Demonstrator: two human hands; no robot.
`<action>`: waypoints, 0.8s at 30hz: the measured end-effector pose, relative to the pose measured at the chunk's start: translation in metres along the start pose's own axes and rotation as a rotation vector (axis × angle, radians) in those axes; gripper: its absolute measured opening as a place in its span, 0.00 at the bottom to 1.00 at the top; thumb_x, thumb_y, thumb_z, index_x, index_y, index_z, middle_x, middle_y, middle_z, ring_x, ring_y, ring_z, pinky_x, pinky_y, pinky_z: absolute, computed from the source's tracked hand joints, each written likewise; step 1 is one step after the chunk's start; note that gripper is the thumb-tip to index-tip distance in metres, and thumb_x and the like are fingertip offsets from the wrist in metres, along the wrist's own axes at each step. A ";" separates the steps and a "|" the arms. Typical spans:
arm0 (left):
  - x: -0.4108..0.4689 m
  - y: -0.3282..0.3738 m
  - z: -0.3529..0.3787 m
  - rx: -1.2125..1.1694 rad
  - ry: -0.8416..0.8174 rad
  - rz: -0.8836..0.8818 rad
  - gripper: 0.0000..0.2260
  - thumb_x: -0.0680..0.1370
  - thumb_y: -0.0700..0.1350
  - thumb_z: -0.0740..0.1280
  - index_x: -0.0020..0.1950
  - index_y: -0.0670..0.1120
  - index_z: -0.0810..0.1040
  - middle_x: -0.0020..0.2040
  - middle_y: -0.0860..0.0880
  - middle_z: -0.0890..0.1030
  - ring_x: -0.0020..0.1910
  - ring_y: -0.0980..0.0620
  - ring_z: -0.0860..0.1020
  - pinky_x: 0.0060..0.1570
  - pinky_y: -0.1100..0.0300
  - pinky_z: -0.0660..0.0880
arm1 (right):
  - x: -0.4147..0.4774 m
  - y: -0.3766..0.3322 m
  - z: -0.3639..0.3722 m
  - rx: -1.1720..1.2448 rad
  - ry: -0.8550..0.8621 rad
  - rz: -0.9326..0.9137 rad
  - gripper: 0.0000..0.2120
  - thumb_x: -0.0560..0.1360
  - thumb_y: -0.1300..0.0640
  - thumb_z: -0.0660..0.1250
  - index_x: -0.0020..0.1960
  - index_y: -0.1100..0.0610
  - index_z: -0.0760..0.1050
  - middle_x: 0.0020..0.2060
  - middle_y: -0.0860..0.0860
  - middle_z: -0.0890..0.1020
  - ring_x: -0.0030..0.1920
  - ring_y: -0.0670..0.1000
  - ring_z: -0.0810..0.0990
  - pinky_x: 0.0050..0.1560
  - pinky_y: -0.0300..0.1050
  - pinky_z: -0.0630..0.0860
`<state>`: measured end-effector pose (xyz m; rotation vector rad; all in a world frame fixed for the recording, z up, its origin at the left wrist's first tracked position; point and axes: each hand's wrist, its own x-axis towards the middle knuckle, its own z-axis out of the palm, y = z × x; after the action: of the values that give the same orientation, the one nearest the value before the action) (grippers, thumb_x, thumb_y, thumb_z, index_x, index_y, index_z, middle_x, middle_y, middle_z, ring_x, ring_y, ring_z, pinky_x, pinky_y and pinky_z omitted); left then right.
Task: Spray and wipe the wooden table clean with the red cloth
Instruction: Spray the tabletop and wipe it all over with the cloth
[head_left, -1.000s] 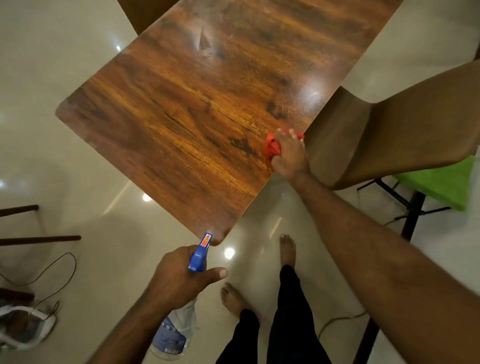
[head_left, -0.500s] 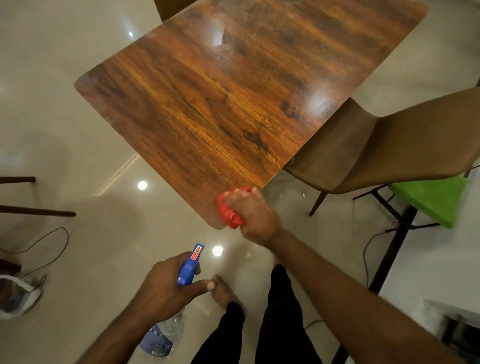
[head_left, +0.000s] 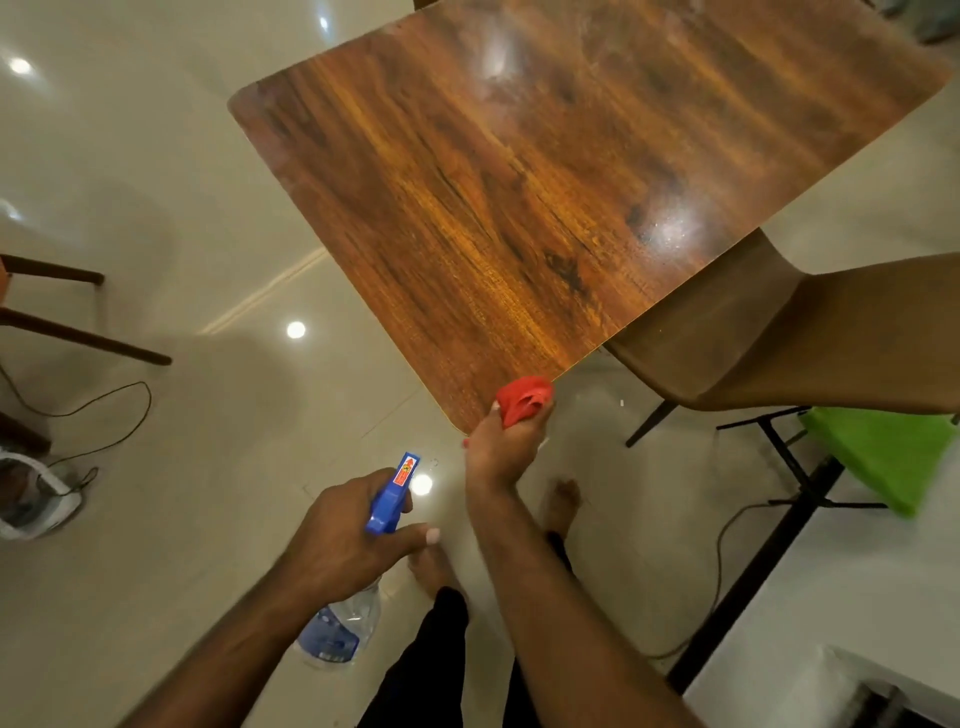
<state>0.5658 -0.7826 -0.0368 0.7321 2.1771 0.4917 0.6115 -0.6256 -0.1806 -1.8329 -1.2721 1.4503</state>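
The red cloth (head_left: 522, 401) sits bunched into a tight wad at the lower centre of the frame, right against the near edge of the wooden table (head_left: 545, 182), just beside its rounded corner. Whether it presses the rim or only grazes it is hard to tell. The right hand (head_left: 500, 453) has its fingers curled around the cloth from below and hangs off the tabletop, over the floor. That suits a stroke carrying dirt off the edge rather than back across the surface. The tabletop fills the upper middle of the frame, and faint smears show in the glare near its top and right. Lower left of the cloth, the left hand (head_left: 340, 538) is wrapped round the neck of the spray bottle (head_left: 337, 631), one digit stretched out beside the blue trigger head (head_left: 390, 501). The bottle is parked low and clear of the wiping arm, probably ready for another squirt. A brown chair (head_left: 810, 332) stands tucked against the table's right side.
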 end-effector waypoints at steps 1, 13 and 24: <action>0.000 -0.003 0.000 -0.002 0.001 -0.006 0.19 0.67 0.67 0.72 0.45 0.54 0.74 0.39 0.56 0.80 0.38 0.56 0.78 0.36 0.69 0.71 | -0.018 -0.001 -0.006 0.008 -0.059 -0.002 0.35 0.72 0.44 0.68 0.78 0.44 0.63 0.60 0.52 0.80 0.53 0.60 0.85 0.48 0.57 0.85; 0.003 -0.020 -0.007 -0.165 0.065 -0.062 0.19 0.67 0.64 0.75 0.45 0.53 0.75 0.39 0.55 0.79 0.38 0.54 0.77 0.37 0.66 0.69 | 0.081 -0.086 -0.040 -0.803 -0.422 -0.794 0.40 0.71 0.58 0.67 0.82 0.54 0.60 0.78 0.55 0.68 0.77 0.59 0.65 0.75 0.62 0.65; 0.008 -0.012 -0.007 -0.203 0.158 -0.162 0.21 0.67 0.65 0.74 0.44 0.50 0.75 0.38 0.52 0.80 0.38 0.53 0.78 0.41 0.57 0.75 | 0.079 -0.063 -0.034 -1.388 -1.419 -1.820 0.36 0.72 0.50 0.69 0.79 0.45 0.65 0.79 0.46 0.67 0.81 0.55 0.58 0.81 0.62 0.48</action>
<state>0.5522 -0.7872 -0.0434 0.4153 2.2678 0.6940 0.6206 -0.5215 -0.1568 1.0962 -3.3029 0.2528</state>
